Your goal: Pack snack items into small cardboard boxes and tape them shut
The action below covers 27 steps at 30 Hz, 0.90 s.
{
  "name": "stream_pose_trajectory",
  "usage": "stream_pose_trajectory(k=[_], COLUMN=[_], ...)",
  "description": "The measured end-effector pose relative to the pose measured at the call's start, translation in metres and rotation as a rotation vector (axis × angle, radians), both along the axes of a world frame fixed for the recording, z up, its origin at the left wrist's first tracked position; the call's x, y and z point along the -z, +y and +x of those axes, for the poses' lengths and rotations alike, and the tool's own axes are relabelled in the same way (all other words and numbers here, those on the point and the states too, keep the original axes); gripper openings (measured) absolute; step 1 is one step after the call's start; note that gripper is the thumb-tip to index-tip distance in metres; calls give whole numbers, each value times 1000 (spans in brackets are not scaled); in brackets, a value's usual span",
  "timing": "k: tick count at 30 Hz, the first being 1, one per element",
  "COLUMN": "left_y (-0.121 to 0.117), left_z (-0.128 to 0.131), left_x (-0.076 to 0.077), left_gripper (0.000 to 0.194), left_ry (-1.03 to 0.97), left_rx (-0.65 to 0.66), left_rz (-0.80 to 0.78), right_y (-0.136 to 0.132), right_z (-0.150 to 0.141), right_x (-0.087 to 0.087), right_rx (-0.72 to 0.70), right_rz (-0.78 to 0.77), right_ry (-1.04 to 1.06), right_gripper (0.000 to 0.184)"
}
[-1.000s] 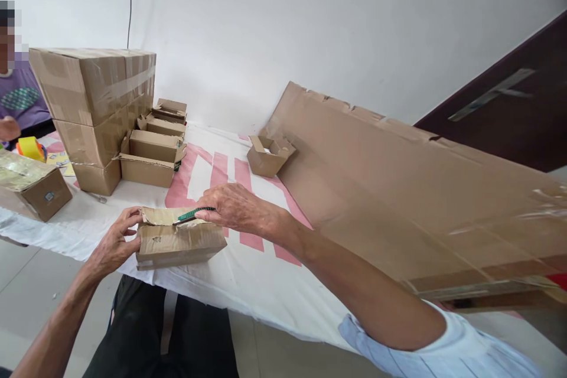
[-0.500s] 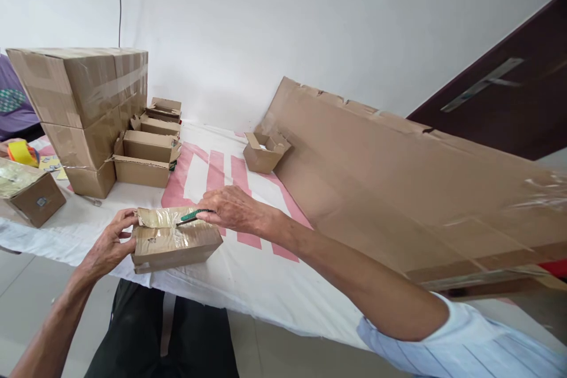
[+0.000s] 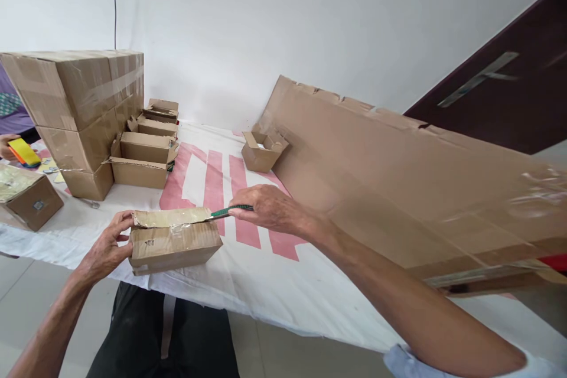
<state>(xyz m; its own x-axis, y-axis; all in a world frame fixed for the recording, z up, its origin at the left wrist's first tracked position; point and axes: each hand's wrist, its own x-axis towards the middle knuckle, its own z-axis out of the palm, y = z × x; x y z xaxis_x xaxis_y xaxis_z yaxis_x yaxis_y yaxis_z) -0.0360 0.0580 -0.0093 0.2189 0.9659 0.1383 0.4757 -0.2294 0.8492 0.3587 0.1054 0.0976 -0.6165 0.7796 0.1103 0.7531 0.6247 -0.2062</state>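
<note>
A small cardboard box [image 3: 177,250] with clear tape on its top lies near the front edge of the table. My left hand [image 3: 107,243] grips the left end of this box, fingers along its side and upper corner. The box's far flap is slightly raised along the seam. In my right hand [image 3: 268,208] is a green utility knife [image 3: 230,210], its tip at the right end of the seam. Fingers of that hand are wrapped round the handle.
Taped cartons [image 3: 84,106] are stacked at the left, with several open small boxes [image 3: 139,174] beside them. Another open box [image 3: 259,156] touches a large cardboard sheet [image 3: 376,189] on the right. At far left, a co-worker's hand [image 3: 6,146] is by a yellow-orange tape roll [image 3: 25,153] and a closed box [image 3: 35,207].
My right hand has drawn the knife rightward along the box's seam to its right end. The far flap now stands a little apart. My left hand keeps its place on the box.
</note>
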Motion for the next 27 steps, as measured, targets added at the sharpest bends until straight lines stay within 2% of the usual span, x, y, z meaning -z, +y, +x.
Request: stream_pose_trajectory(k=[4,7,10,14,18,23,27], left_y=[-1,-1,-1,-1,-2,-4,-2], left_z=[0,0,-1,-1,1,3,2], left_x=[0,1,3,5,3,-1,-2], left_gripper=[46,48,48,50,49,48,44], left_ry=[18,31,37,30,48,70,76], left_rx=[13,25,34,39,37,31,20], left_rz=[-4,-10,-2,9,24,25,16], right_y=[-8,-13,-12,-5,1,2,4], right_z=[-9,-31,-54,-73,-82,-93,-92], right_x=[-17,-17,-10,-1,4,2,2], right_rx=[-32,-128,-203,-229,-214,-183,-153], right_rz=[6,16,45,69,73,26,16], right_ry=[175,228,190,121,49,-23,-117], right_gripper=[29,28,29,28,28,32,36])
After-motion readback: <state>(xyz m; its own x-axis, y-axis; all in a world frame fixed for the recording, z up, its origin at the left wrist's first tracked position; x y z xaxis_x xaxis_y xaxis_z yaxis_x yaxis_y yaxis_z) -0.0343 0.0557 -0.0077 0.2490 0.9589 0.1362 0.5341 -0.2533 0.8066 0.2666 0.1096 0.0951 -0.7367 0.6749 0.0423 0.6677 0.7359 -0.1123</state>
